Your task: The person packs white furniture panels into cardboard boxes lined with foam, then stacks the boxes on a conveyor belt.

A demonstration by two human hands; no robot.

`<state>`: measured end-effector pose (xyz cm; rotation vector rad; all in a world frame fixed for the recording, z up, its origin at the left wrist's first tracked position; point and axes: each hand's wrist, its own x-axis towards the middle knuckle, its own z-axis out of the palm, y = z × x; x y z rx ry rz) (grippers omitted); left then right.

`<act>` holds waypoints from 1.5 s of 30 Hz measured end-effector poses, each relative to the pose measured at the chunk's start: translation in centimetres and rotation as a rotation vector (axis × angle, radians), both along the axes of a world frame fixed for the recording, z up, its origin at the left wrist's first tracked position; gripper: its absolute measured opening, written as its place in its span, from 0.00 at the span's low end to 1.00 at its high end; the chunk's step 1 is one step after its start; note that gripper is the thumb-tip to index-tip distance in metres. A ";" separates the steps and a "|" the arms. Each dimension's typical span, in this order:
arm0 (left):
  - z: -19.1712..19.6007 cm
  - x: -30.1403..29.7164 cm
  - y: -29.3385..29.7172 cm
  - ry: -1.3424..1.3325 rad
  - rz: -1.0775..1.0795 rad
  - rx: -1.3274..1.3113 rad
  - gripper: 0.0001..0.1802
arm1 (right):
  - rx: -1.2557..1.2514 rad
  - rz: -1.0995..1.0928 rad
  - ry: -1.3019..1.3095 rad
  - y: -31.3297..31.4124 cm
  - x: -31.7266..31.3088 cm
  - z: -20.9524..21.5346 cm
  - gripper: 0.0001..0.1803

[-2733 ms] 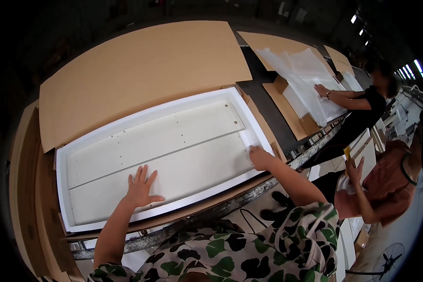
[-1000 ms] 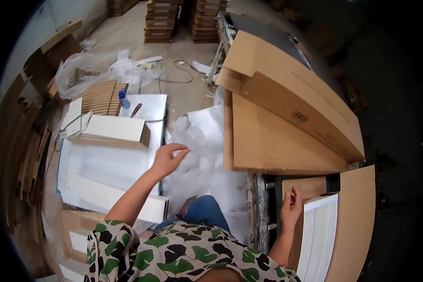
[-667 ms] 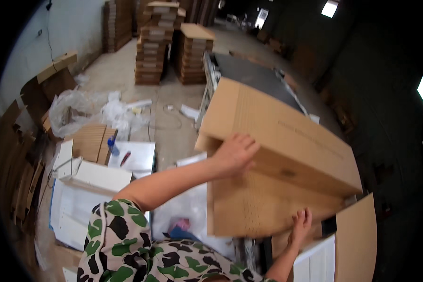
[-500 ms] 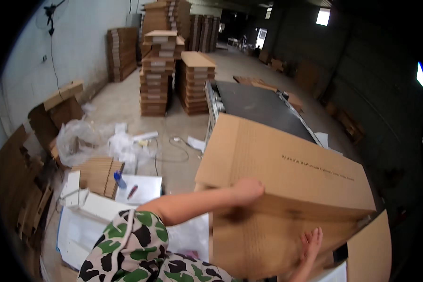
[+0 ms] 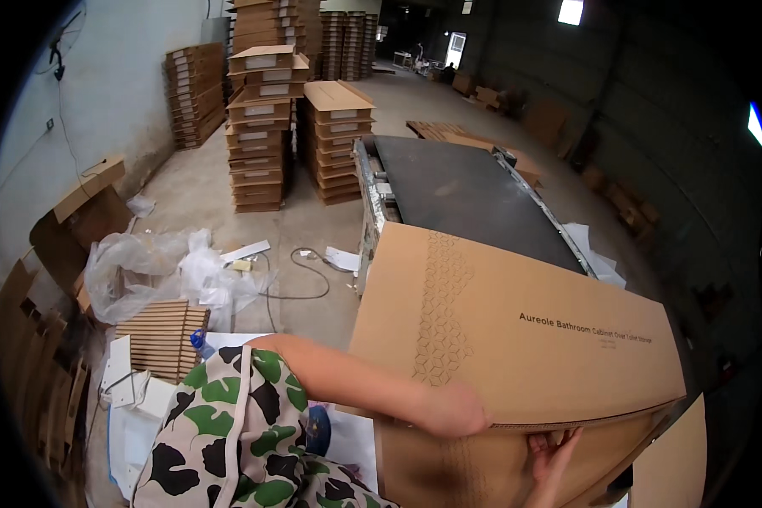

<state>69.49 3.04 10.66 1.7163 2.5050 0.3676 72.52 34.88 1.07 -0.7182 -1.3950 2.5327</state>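
Cardboard carton (image 5: 504,356) at lower right of frame, long axis left to right, dipping rightward. Top panel's near edge meets both hands: left hand (image 5: 459,410) on it, right hand (image 5: 550,459) just below. Can't tell either grip; fingertips mostly hidden.

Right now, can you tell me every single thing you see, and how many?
Big box: one, brown, in front of the person
Cardboard sheet: one, brown, lower right
Conveyor belt: one, black, beyond the big box
Box stacks: several, brown, at the back
Plastic wrap: one heap, clear and whitish, floor on the left
Slatted pile: one, brown, near the wrap
Bottle: one, blue, beside the slatted pile
Cord: at least one, dark, on the floor
Sleeve: one, green-black-beige, lower left
Left hand: one, bare, at the big box's near edge
Right hand: one, bare, under that edge
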 end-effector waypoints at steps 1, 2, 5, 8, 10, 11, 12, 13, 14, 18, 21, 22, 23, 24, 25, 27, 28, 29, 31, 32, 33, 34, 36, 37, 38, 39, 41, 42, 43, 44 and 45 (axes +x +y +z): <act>0.5 -0.4 -0.7 -0.008 -0.043 -0.015 0.17 | 0.008 -0.017 0.054 -1.2 -0.2 -0.1 0.46; 1.0 -0.9 -2.1 -0.005 -0.064 -0.010 0.17 | 0.015 -0.039 0.108 -2.8 -0.2 -0.2 0.47; 2.4 -3.0 -9.7 -0.150 0.011 0.035 0.13 | 0.041 -0.122 0.058 -10.2 -2.2 1.0 0.46; 2.8 -5.9 -18.0 -0.155 0.046 0.059 0.15 | 0.032 0.026 0.058 -17.2 -6.1 1.2 0.43; 3.3 -8.1 -23.3 -0.160 0.170 -0.019 0.15 | -0.029 0.083 0.062 -24.0 -10.7 1.8 0.40; 3.1 -9.7 -26.0 -0.172 0.249 0.000 0.15 | -0.037 0.110 0.051 -27.2 -14.1 2.1 0.36; 3.3 -12.3 -28.3 -0.018 0.306 -0.129 0.16 | -0.060 0.163 0.090 -29.0 -18.6 0.7 0.35; 3.2 -15.0 -30.3 -0.045 0.467 -0.005 0.12 | 0.023 0.220 0.142 -31.7 -22.2 1.2 0.36; 3.8 -18.4 -32.3 -0.009 0.558 0.015 0.09 | 0.068 0.335 0.201 -33.7 -25.8 2.4 0.38; -3.9 -36.0 -40.1 0.566 0.794 0.072 0.06 | 0.113 0.377 0.269 -34.3 -34.7 7.6 0.33; -7.9 -44.0 -42.9 0.450 1.192 0.291 0.06 | 0.716 0.608 0.316 -36.7 -32.3 9.0 0.24; -6.4 -43.0 -39.3 0.454 1.008 0.337 0.06 | 1.023 0.601 0.282 -35.5 -29.2 9.7 0.22; -5.9 -41.6 -37.8 0.476 0.863 0.370 0.07 | 1.117 0.597 0.211 -34.7 -26.8 9.5 0.23; -7.6 -41.7 -36.0 0.318 0.715 0.383 0.08 | 1.423 0.390 0.252 -32.6 -23.7 8.8 0.24; -9.6 -41.8 -33.6 0.161 0.555 0.389 0.10 | 1.735 0.169 0.261 -29.2 -20.4 7.8 0.24; -13.8 -38.7 -26.5 -0.185 0.235 0.388 0.10 | 1.868 -0.221 -0.125 -20.4 -11.7 5.7 0.24; -15.3 -36.4 -24.7 -0.378 0.221 0.284 0.13 | 1.855 -0.356 -0.324 -15.6 -7.0 4.1 0.24; -16.2 -33.4 -22.8 -0.457 0.179 0.228 0.17 | 1.841 -0.438 -0.747 -13.6 -1.8 5.2 0.23; -18.4 -28.0 -19.2 -0.870 -0.041 0.143 0.14 | 1.843 -0.909 -1.339 -11.2 9.0 4.9 0.23; -19.7 -25.6 -18.1 -0.962 -0.106 0.150 0.12 | 1.816 -0.951 -1.393 -11.1 12.3 4.4 0.23; -19.1 -23.0 -16.8 -1.169 -0.131 0.000 0.16 | 1.645 -0.970 -1.487 -11.4 15.6 3.6 0.23; -18.2 -20.6 -15.4 -1.311 -0.092 -0.291 0.22 | 1.477 -0.981 -1.551 -11.7 18.1 2.7 0.24; -15.7 -13.9 -12.6 -1.549 -0.263 -0.578 0.29 | 1.304 -0.946 -1.418 -10.3 24.9 0.0 0.24; -14.5 -11.0 -11.8 -1.591 -0.356 -0.619 0.31 | 1.157 -0.857 -1.228 -9.9 27.0 -0.9 0.24; -14.9 -9.3 -11.3 -1.633 -0.333 -0.671 0.30 | 1.153 -0.851 -1.222 -10.0 26.0 -1.1 0.24; -16.1 -8.2 -11.0 -1.824 -0.261 -0.650 0.26 | 1.178 -0.864 -1.243 -10.0 24.3 -1.6 0.23; -15.8 -7.7 -10.3 -2.171 -0.030 -0.406 0.21 | 1.188 -0.889 -1.288 -10.6 23.7 -1.7 0.22; -15.1 -8.4 -10.5 -1.695 -0.309 -0.124 0.19 | 1.195 -0.822 -1.294 -10.7 23.8 -1.7 0.19; -14.6 -9.8 -10.5 -1.186 -0.544 0.131 0.17 | 1.202 -0.761 -1.301 -10.9 23.7 -1.3 0.17; -15.6 -12.2 -11.0 -1.617 -0.156 0.194 0.17 | 1.271 -0.586 -1.225 -12.1 20.2 0.0 0.17; -17.0 -14.7 -11.4 -2.021 0.255 0.248 0.16 | 1.357 -0.434 -1.194 -12.9 18.4 0.5 0.16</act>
